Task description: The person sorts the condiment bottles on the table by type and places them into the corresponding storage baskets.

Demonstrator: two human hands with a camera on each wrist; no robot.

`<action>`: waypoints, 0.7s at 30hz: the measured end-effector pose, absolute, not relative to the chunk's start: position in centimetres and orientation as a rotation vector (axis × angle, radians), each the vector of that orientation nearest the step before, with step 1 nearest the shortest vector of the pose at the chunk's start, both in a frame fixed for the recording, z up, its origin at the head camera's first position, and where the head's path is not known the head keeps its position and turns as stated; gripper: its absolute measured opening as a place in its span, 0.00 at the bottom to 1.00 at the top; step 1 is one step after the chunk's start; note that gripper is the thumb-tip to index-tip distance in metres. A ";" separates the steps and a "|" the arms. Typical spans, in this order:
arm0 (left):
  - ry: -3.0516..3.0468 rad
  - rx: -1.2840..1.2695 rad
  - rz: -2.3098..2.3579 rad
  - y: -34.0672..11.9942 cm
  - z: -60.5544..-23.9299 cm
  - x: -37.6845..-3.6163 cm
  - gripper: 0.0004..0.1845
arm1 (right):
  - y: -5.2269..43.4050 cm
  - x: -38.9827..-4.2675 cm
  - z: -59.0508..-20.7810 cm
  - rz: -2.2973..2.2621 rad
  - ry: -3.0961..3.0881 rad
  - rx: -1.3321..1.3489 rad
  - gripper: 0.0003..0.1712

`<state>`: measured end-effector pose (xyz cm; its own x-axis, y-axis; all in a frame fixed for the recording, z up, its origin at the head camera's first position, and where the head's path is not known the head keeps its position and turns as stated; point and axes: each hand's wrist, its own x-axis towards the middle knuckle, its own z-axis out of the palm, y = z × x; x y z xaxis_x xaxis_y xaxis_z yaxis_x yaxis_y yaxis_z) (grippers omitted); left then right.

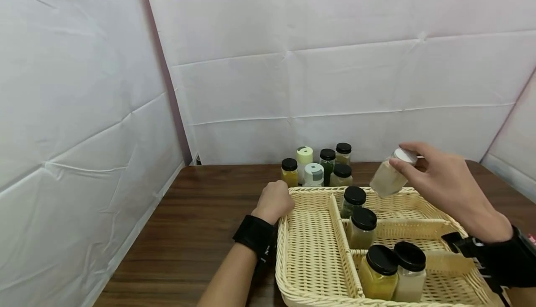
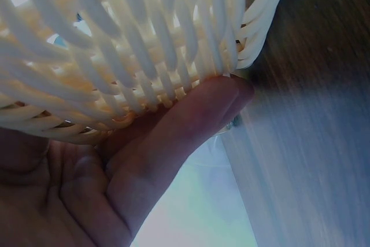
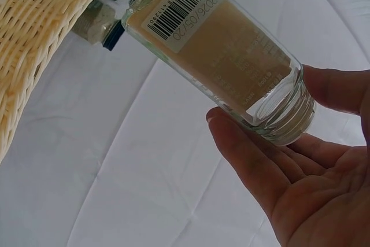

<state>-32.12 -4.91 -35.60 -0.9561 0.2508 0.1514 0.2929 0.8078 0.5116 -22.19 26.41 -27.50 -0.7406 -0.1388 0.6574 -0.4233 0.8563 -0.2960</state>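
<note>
Right hand (image 1: 444, 181) pinches the white-capped jar (image 1: 391, 175) by its cap end — held in the air above the far right corner of the basket (image 1: 311, 251), tilted, long axis running down-left from the fingers toward the basket (base lowest). Left hand (image 1: 274, 201) is curled on the basket's far left corner, thumb (image 2: 191, 125) pressed against the weave. Right hand is nearer the jar.

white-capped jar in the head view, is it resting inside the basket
No, the right hand holds the white-capped jar tilted in the air above the basket.
</note>
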 end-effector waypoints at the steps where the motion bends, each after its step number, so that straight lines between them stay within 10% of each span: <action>1: -2.912 -0.438 -0.840 -5.0 -35.5 -32.1 0.24 | 26.4 -22.2 -27.4 0.561 -2.375 0.411 0.24; 21: -2.933 -0.415 -0.815 -5.0 -35.2 -31.9 0.23 | 27.1 -19.7 -26.2 0.667 -2.470 0.286 0.27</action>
